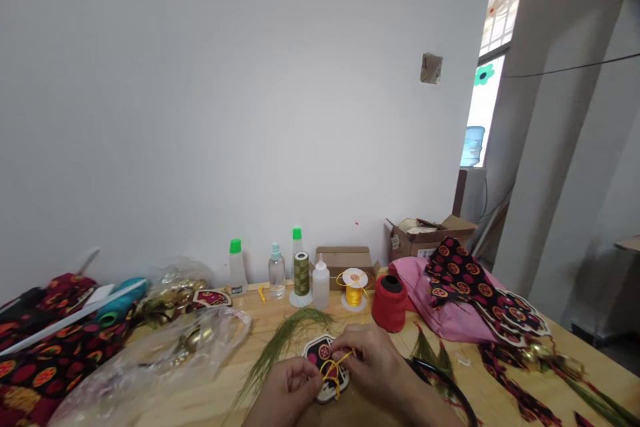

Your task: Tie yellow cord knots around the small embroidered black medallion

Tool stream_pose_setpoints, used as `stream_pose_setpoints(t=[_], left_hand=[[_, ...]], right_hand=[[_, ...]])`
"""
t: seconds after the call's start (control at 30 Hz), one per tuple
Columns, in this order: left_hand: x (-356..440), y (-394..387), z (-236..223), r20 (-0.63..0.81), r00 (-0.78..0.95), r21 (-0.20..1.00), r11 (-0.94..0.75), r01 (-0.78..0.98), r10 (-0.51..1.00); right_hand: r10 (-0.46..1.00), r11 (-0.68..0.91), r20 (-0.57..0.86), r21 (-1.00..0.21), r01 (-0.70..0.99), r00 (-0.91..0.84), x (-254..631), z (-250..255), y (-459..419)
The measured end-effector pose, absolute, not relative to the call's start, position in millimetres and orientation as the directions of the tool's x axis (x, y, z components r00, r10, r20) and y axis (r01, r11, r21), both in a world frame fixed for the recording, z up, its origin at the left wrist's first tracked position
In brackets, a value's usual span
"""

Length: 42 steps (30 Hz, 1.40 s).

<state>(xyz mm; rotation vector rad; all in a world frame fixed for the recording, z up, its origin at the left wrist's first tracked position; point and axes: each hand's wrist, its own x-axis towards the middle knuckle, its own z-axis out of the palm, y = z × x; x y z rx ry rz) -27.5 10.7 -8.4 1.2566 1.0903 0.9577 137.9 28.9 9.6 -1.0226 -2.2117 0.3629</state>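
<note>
Low in the head view, a dark patterned fabric ornament (317, 349) with a pale scalloped border lies on the wooden table. Loops of thin yellow cord (330, 368) cross over it. My left hand (293, 387) pinches the cord at the ornament's lower left edge. From the right, my right hand (373, 360) has its fingers closed on another part of the cord and partly covers the ornament. Green tassel threads (280, 337) fan out behind and to the left of my hands.
Behind stand a yellow cord spool (354, 295), a red thread cone (389, 310), an olive thread spool (301, 275) and a white squeeze bottle (321, 285). Plastic bags with brass bells (195, 337) lie left. Patterned fabric pieces (457, 273) sit right, near an open carton (425, 240).
</note>
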Motion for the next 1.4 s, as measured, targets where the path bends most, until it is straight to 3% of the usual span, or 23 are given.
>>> stream_pose_setpoints(t=[0.47,0.67,0.87,0.97,1.4], left_hand=[[-28.8,12.0,-13.0,-0.099,0.252,0.995,0.091,0.041,0.963],[-29.9,12.9,-17.7,-0.092,0.248,0.995,0.098,-0.014,0.964],[-29.8,9.1,-8.2,-0.089,0.217,0.993,0.07,0.091,0.972],[-30.4,8.4,-6.9,-0.086,0.154,0.989,0.066,0.133,0.984],[-29.5,13.5,-9.4,-0.066,0.158,0.994,0.051,0.092,0.985]], right_hand=[[0.715,0.685,0.588,-0.483,0.545,-0.378,140.6,16.8,26.3],[0.737,0.636,0.624,-0.51,0.579,-0.259,143.5,17.3,27.5],[0.722,0.606,0.686,-0.558,0.567,-0.096,143.9,19.8,28.7],[0.728,0.582,0.684,-0.586,0.564,-0.04,145.3,18.5,31.0],[0.768,0.489,0.64,-0.612,0.622,0.026,151.1,15.6,37.7]])
